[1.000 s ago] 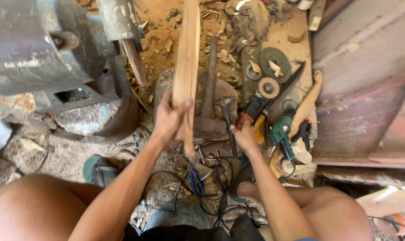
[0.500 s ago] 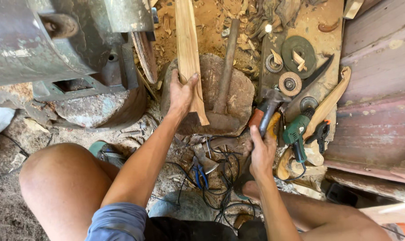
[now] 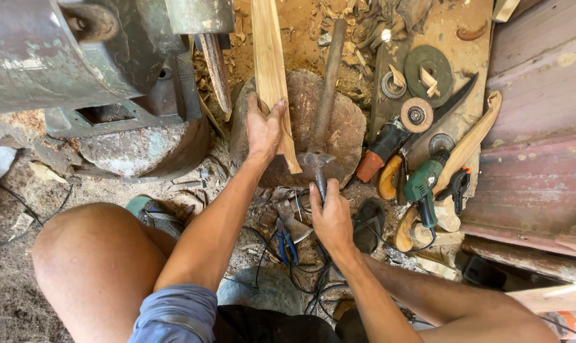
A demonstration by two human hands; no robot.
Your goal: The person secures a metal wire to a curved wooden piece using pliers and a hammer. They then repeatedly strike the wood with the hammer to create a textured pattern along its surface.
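— Two hands, two things. Which holds what?

— Left hand [image 3: 264, 130] is clamped on the plank [image 3: 272, 76], thumb on one side, fingers wrapped round the other edge. Right hand [image 3: 331, 216] is closed round the handle of a tool [image 3: 318, 166] with a metal head, just below the plank's lower end.

— How does the plank lie?

— Long axis runs almost straight up the frame, from the top edge down to a pointed end at centre, leaning slightly rightward as it descends. That end rests on the stump [image 3: 348, 127].

— And the tool, relative to it?

— Its head sits just right of the plank's tip, near but apart, as far as I can tell. Handle points down the frame into the right fist.

— Which hand is nearer the tip?

— Left grips just above it; right is lower, below the stump's edge. A long-handled hammer [image 3: 329, 82] lies on the stump beside the plank, untouched.
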